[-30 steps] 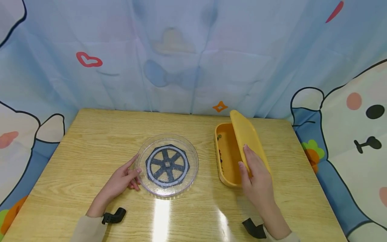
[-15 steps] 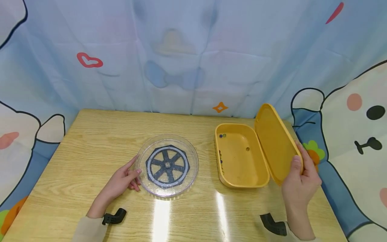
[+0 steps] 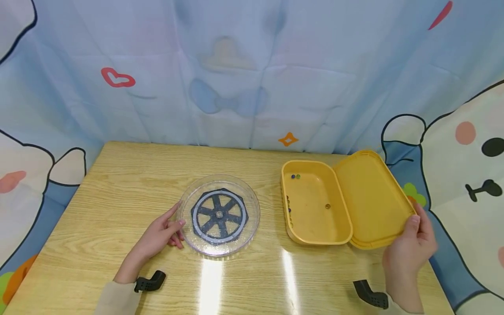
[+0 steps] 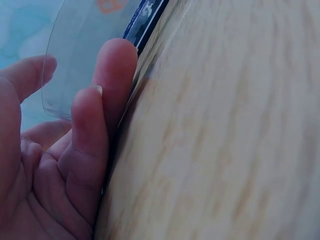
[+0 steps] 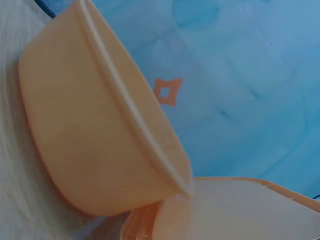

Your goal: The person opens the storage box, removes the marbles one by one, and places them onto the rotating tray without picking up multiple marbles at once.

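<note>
A clear round dish (image 3: 253,197) stands on the table, a dark spoked wheel shape (image 3: 219,214) showing in its middle. My left hand (image 3: 159,234) holds its left edge, thumb on the rim; in the left wrist view several curled fingers (image 4: 115,65) press close beside the clear wall (image 4: 75,55). My right hand (image 3: 411,249) grips the outer edge of a yellow lid (image 3: 374,199), thumb on the lid's inner face. The lid leans outward against the right side of a yellow box (image 3: 315,223). Several small marbles (image 3: 327,206) lie inside. The right wrist view shows box and lid without the hand.
The wooden table (image 3: 134,179) has its back edge near a printed blue curtain (image 3: 236,87). The yellow box stands to the right of the clear dish with a strip of table (image 3: 271,218) between them. Light reflects off the table front.
My right hand has swung the lid off the box to the right and lowered it, uncovering the box's inside and the marbles. My left hand stays at the dish's edge.
</note>
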The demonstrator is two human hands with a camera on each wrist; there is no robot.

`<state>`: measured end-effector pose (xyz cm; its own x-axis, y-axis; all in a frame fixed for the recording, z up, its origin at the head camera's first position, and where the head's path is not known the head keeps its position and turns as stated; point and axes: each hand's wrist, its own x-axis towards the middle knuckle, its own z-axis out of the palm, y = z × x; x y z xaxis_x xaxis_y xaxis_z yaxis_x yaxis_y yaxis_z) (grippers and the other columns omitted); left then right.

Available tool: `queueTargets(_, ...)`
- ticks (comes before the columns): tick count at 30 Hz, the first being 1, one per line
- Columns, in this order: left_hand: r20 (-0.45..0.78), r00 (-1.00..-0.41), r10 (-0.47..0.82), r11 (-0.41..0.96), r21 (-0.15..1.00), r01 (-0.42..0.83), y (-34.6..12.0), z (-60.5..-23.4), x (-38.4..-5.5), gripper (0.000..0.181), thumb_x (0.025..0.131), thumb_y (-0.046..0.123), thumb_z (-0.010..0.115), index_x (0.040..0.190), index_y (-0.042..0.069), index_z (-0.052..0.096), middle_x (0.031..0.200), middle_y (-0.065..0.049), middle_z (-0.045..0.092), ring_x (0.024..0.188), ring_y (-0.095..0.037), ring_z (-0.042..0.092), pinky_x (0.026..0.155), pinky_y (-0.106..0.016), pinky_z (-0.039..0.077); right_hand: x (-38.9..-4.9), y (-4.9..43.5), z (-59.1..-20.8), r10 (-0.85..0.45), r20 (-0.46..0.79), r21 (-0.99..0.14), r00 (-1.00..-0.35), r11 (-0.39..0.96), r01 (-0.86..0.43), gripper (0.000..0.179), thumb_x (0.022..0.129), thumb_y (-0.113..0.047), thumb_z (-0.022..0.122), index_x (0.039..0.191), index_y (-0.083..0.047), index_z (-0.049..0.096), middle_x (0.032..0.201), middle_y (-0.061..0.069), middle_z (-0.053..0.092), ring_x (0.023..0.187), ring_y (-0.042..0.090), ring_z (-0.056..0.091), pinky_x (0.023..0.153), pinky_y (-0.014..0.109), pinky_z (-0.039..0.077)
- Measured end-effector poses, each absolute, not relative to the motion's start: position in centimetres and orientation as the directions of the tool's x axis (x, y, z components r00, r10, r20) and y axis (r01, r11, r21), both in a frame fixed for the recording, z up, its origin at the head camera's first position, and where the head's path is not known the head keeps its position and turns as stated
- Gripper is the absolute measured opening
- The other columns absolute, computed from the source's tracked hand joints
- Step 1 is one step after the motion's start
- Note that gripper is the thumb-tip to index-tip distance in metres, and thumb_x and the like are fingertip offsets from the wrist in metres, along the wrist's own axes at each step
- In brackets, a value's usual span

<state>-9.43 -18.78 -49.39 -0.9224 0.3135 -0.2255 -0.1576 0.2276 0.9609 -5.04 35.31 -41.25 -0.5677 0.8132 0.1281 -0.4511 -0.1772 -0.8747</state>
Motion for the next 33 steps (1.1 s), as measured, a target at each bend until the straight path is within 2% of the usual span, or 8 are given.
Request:
queueTargets(7,-0.217,-0.921,0.323,0.217,0.964,-0.151,-18.8,-49.4,-9.4,0.071,0.104,0.026,0.055,0.161,0.014,0.015,0.078,-0.017,0.066,0.062,-0.032,0.069,0.057,-0.034,0.056,-4.8,37.5,-43.3,0.829,-0.025,-0.854,-0.559,-0.309,-0.419,0.035,0.096,0.005,0.059,0.129,-0.003,0.066,0.141,0.011,0.052,0.131,0.022,0.05,0.089,0.019,0.05)
queueTargets(11,-0.217,-0.922,0.321,0.215,0.965,-0.153,-18.8,-49.4,-9.4,0.071,0.104,0.026,0.055,0.161,0.014,0.015,0.078,-0.017,0.066,0.062,-0.032,0.069,0.057,-0.034,0.056,-4.5,38.9,-44.1,0.831,-0.069,-0.896,-0.552,-0.295,-0.332,0.046,0.09,0.015,0.062,0.131,-0.005,0.064,0.142,0.008,0.05,0.132,0.018,0.047,0.088,0.015,0.048)
queueTargets(15,-0.221,-0.922,0.32,0.218,0.964,-0.155,-18.8,-49.6,-9.4,0.07,0.104,0.027,0.055,0.161,0.014,0.015,0.078,-0.017,0.066,0.062,-0.032,0.069,0.057,-0.035,0.056,-4.2,40.2,-45.0,0.837,-0.081,-0.962,-0.541,-0.208,-0.178,0.055,0.088,0.017,0.062,0.136,-0.008,0.061,0.142,0.006,0.051,0.132,0.015,0.045,0.089,0.013,0.046)
queueTargets(18,-0.221,-0.922,0.318,0.216,0.964,-0.157,-18.8,-49.6,-9.5,0.07,0.104,0.026,0.055,0.161,0.015,0.015,0.078,-0.017,0.066,0.062,-0.032,0.069,0.058,-0.035,0.056,-4.1,41.0,-46.0,0.83,-0.094,-0.996,-0.551,-0.077,0.053,0.058,0.092,0.01,0.061,0.144,-0.015,0.054,0.146,0.001,0.049,0.138,0.011,0.037,0.101,0.015,0.038)
queueTargets(21,-0.213,-0.924,0.317,0.208,0.966,-0.152,-18.8,-49.7,-9.5,0.071,0.104,0.026,0.055,0.161,0.014,0.015,0.077,-0.017,0.066,0.062,-0.031,0.068,0.058,-0.035,0.056,-3.9,41.6,-47.0,0.8,-0.107,-0.946,-0.59,0.101,0.308,0.061,0.098,-0.004,0.059,0.154,-0.022,0.04,0.154,-0.004,0.041,0.144,0.008,0.027,0.114,0.022,0.022)
queueTargets(23,-0.212,-0.924,0.317,0.207,0.967,-0.15,-18.8,-49.7,-9.5,0.071,0.104,0.026,0.056,0.161,0.014,0.015,0.077,-0.017,0.065,0.062,-0.031,0.068,0.058,-0.036,0.057,-3.8,41.9,-47.6,0.783,-0.12,-0.886,-0.61,0.193,0.422,0.063,0.1,-0.011,0.057,0.157,-0.024,0.033,0.158,-0.004,0.036,0.147,0.011,0.024,0.117,0.028,0.019)
queueTargets(27,-0.216,-0.923,0.317,0.215,0.965,-0.152,-18.8,-49.7,-9.5,0.071,0.104,0.027,0.056,0.161,0.014,0.016,0.077,-0.017,0.065,0.063,-0.031,0.069,0.058,-0.035,0.056,-3.7,42.2,-48.4,0.761,-0.129,-0.84,-0.635,0.256,0.478,0.065,0.101,-0.01,0.055,0.159,-0.021,0.027,0.16,0.004,0.032,0.148,0.018,0.025,0.117,0.033,0.022)
queueTargets(33,-0.213,-0.926,0.31,0.22,0.964,-0.148,-18.8,-49.9,-9.5,0.071,0.104,0.026,0.056,0.161,0.013,0.016,0.077,-0.017,0.065,0.063,-0.031,0.069,0.058,-0.035,0.057,-3.7,42.1,-48.5,0.759,-0.132,-0.852,-0.637,0.242,0.465,0.063,0.102,-0.011,0.052,0.158,-0.024,0.028,0.161,0.001,0.03,0.146,0.013,0.027,0.115,0.031,0.026)
